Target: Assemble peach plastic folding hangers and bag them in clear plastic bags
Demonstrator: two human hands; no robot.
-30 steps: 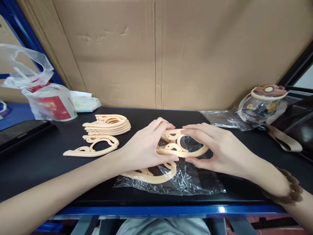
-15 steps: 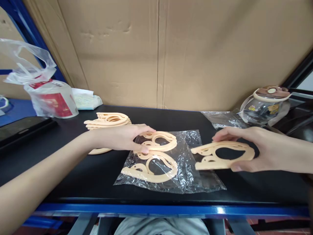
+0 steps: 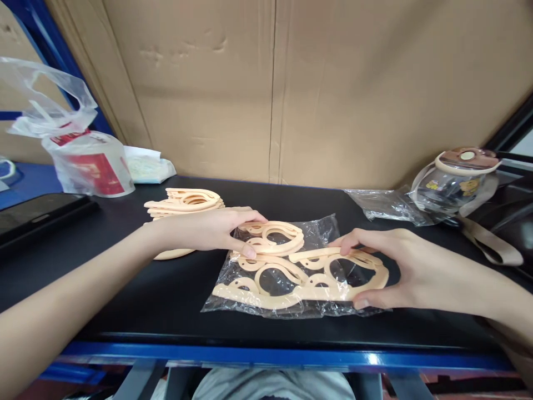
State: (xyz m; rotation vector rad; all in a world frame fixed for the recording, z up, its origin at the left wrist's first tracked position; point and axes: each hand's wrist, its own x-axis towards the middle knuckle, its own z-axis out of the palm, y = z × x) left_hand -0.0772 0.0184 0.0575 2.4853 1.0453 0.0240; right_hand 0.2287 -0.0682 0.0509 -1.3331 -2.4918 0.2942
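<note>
A clear plastic bag [image 3: 322,229] lies flat on the black tabletop, one beige folded hanger [image 3: 254,297] resting on or in it; I cannot tell which. Gripped between thumb and fingers of my left hand [image 3: 216,230] is a second folded hanger [image 3: 287,228], at the bag's back left. My right hand [image 3: 387,266] is closed around the rounded end of another folded hanger [image 3: 378,278], over the bag's right part, its tips meeting the hanger beside it. Behind my left wrist stands a stack of folded hangers [image 3: 194,200], partly hidden by my forearm.
At the left are a phone [image 3: 41,214], a cup in a plastic bag [image 3: 95,166] and a tissue pack [image 3: 150,166]. Another clear bag [image 3: 387,205] and a round transparent bottle [image 3: 453,186] sit at the back right. Cardboard [image 3: 333,94] walls off the rear.
My right hand has brought its folded hanger leftward and down over the bag, against the hanger there. My left hand keeps its hold, nearly still.
</note>
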